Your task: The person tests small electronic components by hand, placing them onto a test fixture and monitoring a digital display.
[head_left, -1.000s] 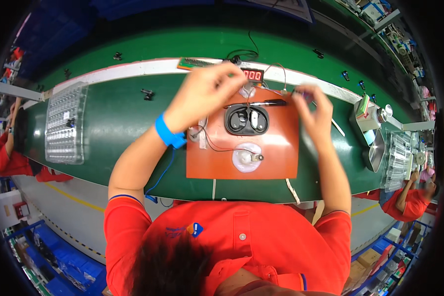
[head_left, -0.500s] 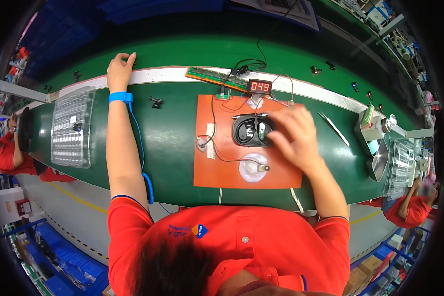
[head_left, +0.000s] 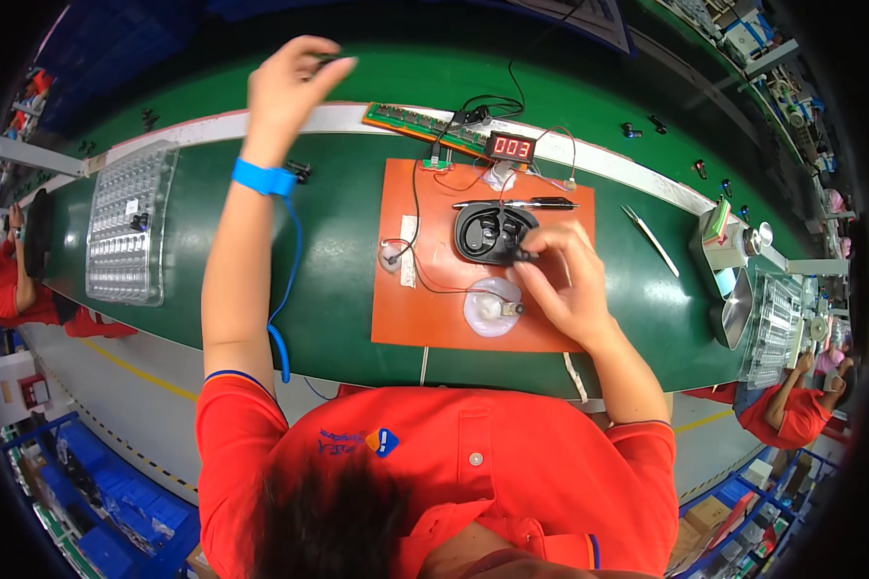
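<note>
My left hand, wearing a blue wrist strap with a coiled cord, reaches over the far green surface. Its thumb and fingers close on a small black earbud, partly hidden. Over the orange mat, my right hand pinches another black earbud beside the front right corner of an open black charging case. The case has earbud-shaped hollows with dark contents. A black pen lies behind it. In front sits a round whitish pad with a small wired part on it.
A red-digit display and a green circuit strip stand behind the mat. Tweezers and a metal container lie right, a clear tray left. Loose earbuds dot the far surface. Co-workers sit both sides.
My left hand has moved farther and rightward, and a black earbud now shows in it. My right hand has drawn toward me, now pinching an earbud. The display's digits have changed.
</note>
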Motion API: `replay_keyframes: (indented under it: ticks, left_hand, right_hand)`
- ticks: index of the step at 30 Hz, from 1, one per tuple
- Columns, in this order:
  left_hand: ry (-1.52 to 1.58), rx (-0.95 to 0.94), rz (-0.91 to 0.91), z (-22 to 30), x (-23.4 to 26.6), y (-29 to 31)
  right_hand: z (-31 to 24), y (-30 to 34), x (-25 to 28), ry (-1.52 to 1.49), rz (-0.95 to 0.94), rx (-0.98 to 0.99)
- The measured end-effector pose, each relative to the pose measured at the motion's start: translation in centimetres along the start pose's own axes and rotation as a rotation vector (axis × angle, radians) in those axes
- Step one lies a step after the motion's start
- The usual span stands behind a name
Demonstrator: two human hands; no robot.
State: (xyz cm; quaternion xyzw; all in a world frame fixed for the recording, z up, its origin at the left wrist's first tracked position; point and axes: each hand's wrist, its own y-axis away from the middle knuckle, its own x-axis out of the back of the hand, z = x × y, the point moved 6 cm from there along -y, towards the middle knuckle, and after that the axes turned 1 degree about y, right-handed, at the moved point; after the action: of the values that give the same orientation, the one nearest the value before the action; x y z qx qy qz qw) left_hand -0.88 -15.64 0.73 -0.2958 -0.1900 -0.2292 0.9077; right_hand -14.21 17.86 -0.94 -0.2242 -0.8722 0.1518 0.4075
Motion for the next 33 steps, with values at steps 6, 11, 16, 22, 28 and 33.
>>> replay_keyframes:
  ticks: [6, 11, 16, 22, 28, 33]
  left_hand:
    - [0.295, -0.1, -0.467, 12.2, -9.4, 8.1]
    - [0.151, -0.168, -0.637, 12.5, -12.1, 10.9]
    - [0.082, -0.25, -0.637, 12.8, -12.4, 11.2]
    - [0.062, -0.253, -0.582, 13.1, -11.0, 10.3]
    - [-0.013, -0.128, -0.299, 9.3, -5.0, 6.8]
    - [-0.201, 0.037, -0.129, 0.3, 2.8, 7.3]
  right_hand:
    - [-1.7, 3.1, 1.1, -0.031, -0.103, 0.034]
    - [-2.9, 3.7, 1.0, 0.176, -0.09, 0.175]
    - [-3.0, 4.0, 0.9, 0.246, -0.067, 0.25]
    - [3.0, -0.5, 4.5, 0.063, 0.159, -0.074]
    - [15.2, -7.0, 9.5, 0.418, 0.242, -0.365]
    - [10.7, -7.3, 7.9, 0.315, 0.283, -0.116]
